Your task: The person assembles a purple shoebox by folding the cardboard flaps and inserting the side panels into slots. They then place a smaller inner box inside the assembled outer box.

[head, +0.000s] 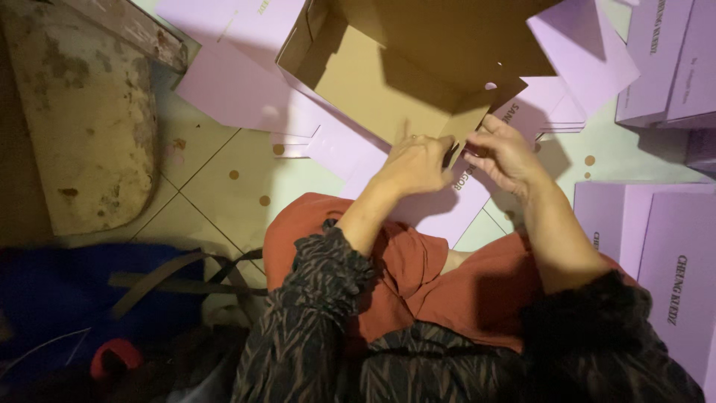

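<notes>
Head view: both hands, left hand (415, 164) and right hand (503, 153), pinch the cardboard box (388, 82) corner edge.

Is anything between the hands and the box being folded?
Nothing visible. The left hand and right hand both already grip the near edge of the open box, fingers on its flap, above the lilac flat sheets on the floor.

I note the cardboard box (388, 82): matt brown inside, smooth lilac outside. Floor tiles (224, 179) look glossy. Trousers (418, 276) are soft cloth.
</notes>
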